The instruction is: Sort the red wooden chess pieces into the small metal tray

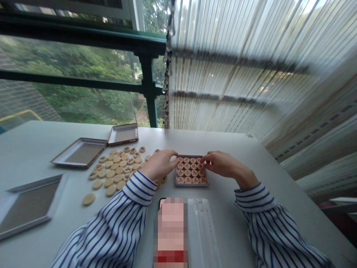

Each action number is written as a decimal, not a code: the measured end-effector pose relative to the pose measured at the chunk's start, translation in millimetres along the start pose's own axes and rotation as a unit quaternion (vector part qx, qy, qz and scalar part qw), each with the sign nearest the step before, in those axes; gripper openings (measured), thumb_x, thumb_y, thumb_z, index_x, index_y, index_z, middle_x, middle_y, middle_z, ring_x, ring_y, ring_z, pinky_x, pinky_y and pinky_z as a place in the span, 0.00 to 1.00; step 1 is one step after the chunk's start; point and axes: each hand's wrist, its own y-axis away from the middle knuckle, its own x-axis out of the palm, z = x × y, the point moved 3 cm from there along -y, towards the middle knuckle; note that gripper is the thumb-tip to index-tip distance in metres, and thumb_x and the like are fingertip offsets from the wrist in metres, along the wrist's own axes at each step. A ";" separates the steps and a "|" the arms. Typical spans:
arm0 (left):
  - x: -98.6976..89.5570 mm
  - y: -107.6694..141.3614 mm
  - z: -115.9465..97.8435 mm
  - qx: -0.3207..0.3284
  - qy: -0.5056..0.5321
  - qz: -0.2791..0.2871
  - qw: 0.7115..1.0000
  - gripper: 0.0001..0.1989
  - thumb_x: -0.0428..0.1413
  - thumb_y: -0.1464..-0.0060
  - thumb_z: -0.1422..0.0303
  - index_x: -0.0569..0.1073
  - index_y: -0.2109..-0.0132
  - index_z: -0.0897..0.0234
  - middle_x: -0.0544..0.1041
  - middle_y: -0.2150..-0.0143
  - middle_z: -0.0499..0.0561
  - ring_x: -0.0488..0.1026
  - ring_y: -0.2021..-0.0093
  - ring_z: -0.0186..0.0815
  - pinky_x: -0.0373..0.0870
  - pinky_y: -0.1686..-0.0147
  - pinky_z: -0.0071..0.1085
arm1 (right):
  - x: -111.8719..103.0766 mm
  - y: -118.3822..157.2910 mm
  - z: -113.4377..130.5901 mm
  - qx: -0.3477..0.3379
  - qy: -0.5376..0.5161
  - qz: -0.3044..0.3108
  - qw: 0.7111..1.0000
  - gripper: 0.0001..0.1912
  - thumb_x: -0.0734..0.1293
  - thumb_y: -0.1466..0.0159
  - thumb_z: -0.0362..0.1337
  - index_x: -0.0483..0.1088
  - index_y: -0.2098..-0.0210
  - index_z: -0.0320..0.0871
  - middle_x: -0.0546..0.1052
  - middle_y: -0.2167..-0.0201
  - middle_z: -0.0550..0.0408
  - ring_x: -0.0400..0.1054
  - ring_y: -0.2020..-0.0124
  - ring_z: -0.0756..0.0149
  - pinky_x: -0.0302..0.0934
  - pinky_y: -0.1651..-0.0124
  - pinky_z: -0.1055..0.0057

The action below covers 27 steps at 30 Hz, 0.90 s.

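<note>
A small shallow box (192,185) sits on the table, filled with rows of round Chinese chess pieces (187,173) with red characters facing up. My left hand (160,163) is at the box's back left corner, its thumb and forefinger closed around the edge beside a corner piece. At the back right corner, my right hand (223,163) has its fingertips on the rim and the piece there. Left of the box, partly behind my left hand and sleeve, lie many loose pieces (119,170), mostly blank side up, some showing black or red characters.
Two shallow trays, a brown-edged one (83,150) and a smaller one (123,134), lie at the back left. A grey tray (30,204) is at the near left. A phone (171,234) with a blurred screen rests beside a clear plastic case (203,230) in front.
</note>
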 end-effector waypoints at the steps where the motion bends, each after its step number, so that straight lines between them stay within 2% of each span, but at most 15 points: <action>1: 0.7 -0.7 1.2 -0.002 0.000 0.001 1.000 0.23 0.44 0.46 0.55 0.70 0.52 0.64 0.73 0.52 0.55 0.69 0.51 0.40 0.61 0.51 0.33 | 0.2 -0.7 0.3 -0.004 -0.001 0.002 1.000 0.14 0.59 0.41 0.39 0.72 0.58 0.52 0.75 0.63 0.55 0.67 0.66 0.67 0.55 0.66 0.73; 7: 2.2 -2.2 3.3 -0.003 0.002 -0.003 1.000 0.23 0.44 0.47 0.55 0.71 0.52 0.64 0.74 0.52 0.54 0.68 0.51 0.40 0.61 0.51 0.33 | -0.6 0.3 0.6 -0.008 -0.018 0.013 1.000 0.14 0.59 0.41 0.43 0.72 0.58 0.51 0.75 0.63 0.54 0.67 0.66 0.66 0.54 0.67 0.72; 18: 1.0 -1.3 2.5 -0.004 0.004 -0.002 1.000 0.23 0.44 0.47 0.55 0.71 0.52 0.64 0.73 0.52 0.54 0.68 0.51 0.40 0.61 0.50 0.32 | 2.0 4.9 4.9 -0.008 -0.006 0.073 0.997 0.13 0.61 0.42 0.46 0.72 0.63 0.51 0.75 0.67 0.55 0.66 0.69 0.66 0.52 0.70 0.72; 27: 1.1 -1.4 1.7 -0.002 0.007 -0.002 1.000 0.23 0.44 0.47 0.55 0.71 0.52 0.64 0.74 0.53 0.54 0.69 0.52 0.40 0.61 0.51 0.33 | 2.8 4.5 6.8 -0.004 -0.002 0.071 0.997 0.12 0.61 0.43 0.46 0.73 0.64 0.51 0.75 0.69 0.55 0.66 0.71 0.67 0.50 0.73 0.72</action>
